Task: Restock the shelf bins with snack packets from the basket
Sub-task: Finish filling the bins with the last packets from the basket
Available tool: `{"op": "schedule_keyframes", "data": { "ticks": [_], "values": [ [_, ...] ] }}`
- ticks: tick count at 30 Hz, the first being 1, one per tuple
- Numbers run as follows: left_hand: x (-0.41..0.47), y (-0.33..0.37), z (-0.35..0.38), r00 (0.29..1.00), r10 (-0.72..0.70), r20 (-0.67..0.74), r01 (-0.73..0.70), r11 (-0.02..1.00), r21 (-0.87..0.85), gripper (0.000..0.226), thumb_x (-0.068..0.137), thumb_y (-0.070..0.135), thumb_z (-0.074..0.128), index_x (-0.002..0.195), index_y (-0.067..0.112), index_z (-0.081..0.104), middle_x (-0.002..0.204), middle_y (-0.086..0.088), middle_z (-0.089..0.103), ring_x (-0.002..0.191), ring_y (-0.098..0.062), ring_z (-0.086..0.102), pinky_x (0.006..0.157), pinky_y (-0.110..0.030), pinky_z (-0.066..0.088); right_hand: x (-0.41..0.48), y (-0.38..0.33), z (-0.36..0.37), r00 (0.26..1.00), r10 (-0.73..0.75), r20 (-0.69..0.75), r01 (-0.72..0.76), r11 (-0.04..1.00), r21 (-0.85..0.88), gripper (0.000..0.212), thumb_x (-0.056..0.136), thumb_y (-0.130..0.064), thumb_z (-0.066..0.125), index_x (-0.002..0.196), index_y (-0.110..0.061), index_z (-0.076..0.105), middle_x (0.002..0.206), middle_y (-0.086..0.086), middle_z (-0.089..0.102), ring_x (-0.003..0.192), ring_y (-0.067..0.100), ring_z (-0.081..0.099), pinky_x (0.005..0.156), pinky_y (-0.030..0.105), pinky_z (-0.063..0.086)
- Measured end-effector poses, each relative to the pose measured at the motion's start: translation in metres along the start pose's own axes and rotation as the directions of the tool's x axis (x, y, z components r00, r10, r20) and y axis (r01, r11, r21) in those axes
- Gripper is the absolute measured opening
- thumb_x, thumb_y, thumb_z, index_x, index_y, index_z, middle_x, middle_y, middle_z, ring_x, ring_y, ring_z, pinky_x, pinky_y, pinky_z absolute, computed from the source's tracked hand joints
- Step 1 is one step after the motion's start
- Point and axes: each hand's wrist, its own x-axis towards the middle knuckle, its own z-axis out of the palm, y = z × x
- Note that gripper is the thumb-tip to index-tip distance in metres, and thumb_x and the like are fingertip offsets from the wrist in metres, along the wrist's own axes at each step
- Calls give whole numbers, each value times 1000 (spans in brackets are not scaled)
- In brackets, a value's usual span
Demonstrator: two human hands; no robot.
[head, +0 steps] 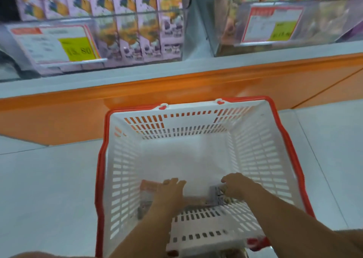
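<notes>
Your left hand [170, 193] and right hand [236, 187] reach deep: last snack packets [148, 188] lie against near wall of basket [255, 159]. Left fingers [174, 182] flat, released; right's grasp unreadable.

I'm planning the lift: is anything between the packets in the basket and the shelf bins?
Nothing visible in the gap; the basket is open-topped. The bins' clear fronts, carrying price tags, face it, so packets would likely go in over the top.

Snack packets [148, 191] in basket [265, 159] before shelf bins [137, 41]
</notes>
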Motion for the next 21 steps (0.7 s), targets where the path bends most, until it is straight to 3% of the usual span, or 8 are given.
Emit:
{"op": "schedule_keyframes", "data": {
  "ticks": [3,8,11,14,16,18,21],
  "values": [
    [8,-8,10,998,-37,55,35,999,30,49,100,32,38,147,24,27,155,-2,25,143,-26,20,114,-42,20,14,0,14,1000,4,10,-3,996,-87,29,91,-16,46,118,-14,54,123,6,57,112,25,52,94,37,46],
    [14,-15,22,992,-36,123,28,997,71,51,98,29,40,145,17,25,154,-5,21,138,-26,29,108,-41,32,21,-1,28,996,40,-79,-57,973,-225,43,94,-27,46,136,-19,38,137,7,41,130,26,36,108,44,26],
    [16,-14,25,987,-40,158,34,998,43,53,99,26,40,147,14,20,156,-5,13,140,-27,25,107,-43,34,20,-3,27,990,23,-137,-61,958,-280,45,94,-29,49,136,-17,39,138,9,38,132,28,31,109,45,25],
    [17,-14,25,985,-52,163,50,999,17,43,98,25,41,139,15,35,146,-5,30,131,-27,37,103,-42,37,13,-3,18,983,-8,-186,-42,963,-265,38,94,-17,47,131,-15,42,133,8,43,127,27,38,105,40,30],
    [17,-12,21,986,-52,161,51,999,7,39,97,27,42,134,17,44,139,-4,39,128,-27,42,100,-40,38,5,-4,8,981,-25,-195,-17,977,-211,35,92,-16,50,127,-15,45,128,7,46,120,26,44,101,38,35],
    [15,-8,8,991,-24,131,31,998,-49,44,97,28,44,140,19,40,142,-4,37,131,-26,40,103,-39,37,-5,-9,-12,967,-36,-254,15,996,-86,32,92,-32,51,119,-15,50,121,6,49,112,25,49,94,37,40],
    [8,5,-29,1000,28,-5,-28,979,-200,49,98,33,46,144,23,35,148,-4,35,134,-22,37,111,-36,31,-31,-26,-59,944,-40,-328,135,952,273,36,76,-53,53,88,-19,52,93,2,55,86,20,56,69,27,43]
  ]
}}
